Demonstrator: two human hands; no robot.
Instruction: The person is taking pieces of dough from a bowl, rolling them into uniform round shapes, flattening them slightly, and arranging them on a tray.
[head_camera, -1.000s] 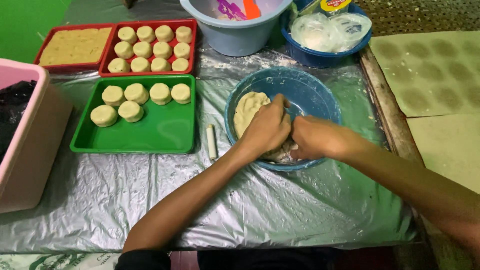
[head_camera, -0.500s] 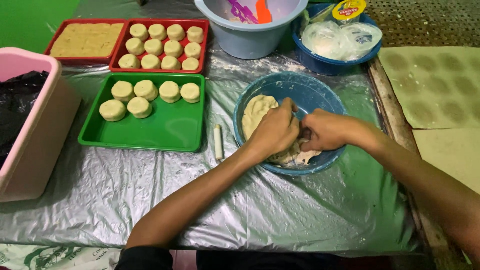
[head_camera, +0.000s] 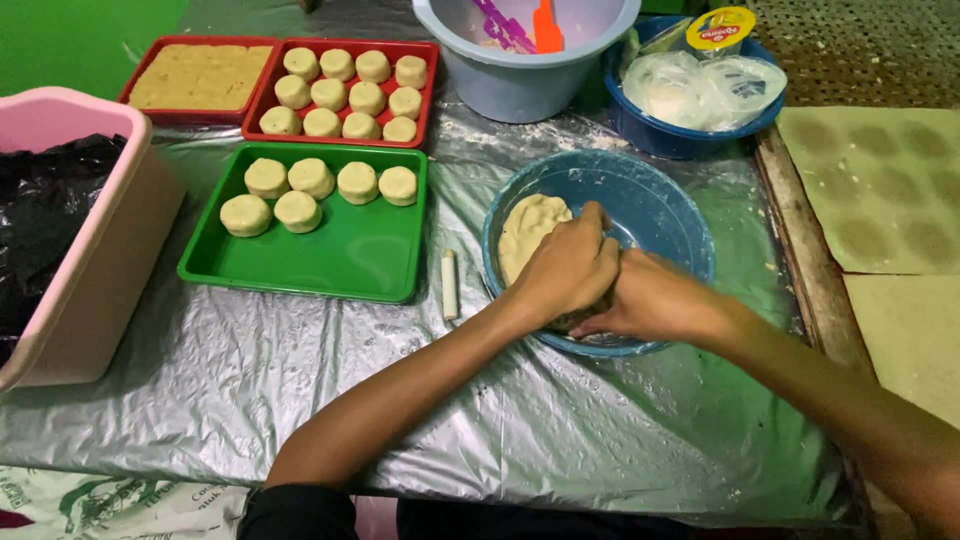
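Both hands (head_camera: 610, 285) in bowl (head_camera: 660, 200), dough (head_camera: 530, 232) upright

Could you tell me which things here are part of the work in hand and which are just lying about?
In hand: left hand, right hand, pale dough, blue bowl, green tray with six dough discs.
Lying about: pink bin, grey bucket, small white stick, red tray.

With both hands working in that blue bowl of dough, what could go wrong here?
The blue bowl sits on slick plastic sheeting, so pressure from the left hand and right hand might slide or tip it. A forearm swinging left could knock the small white stick or nudge the green tray of dough pucks.
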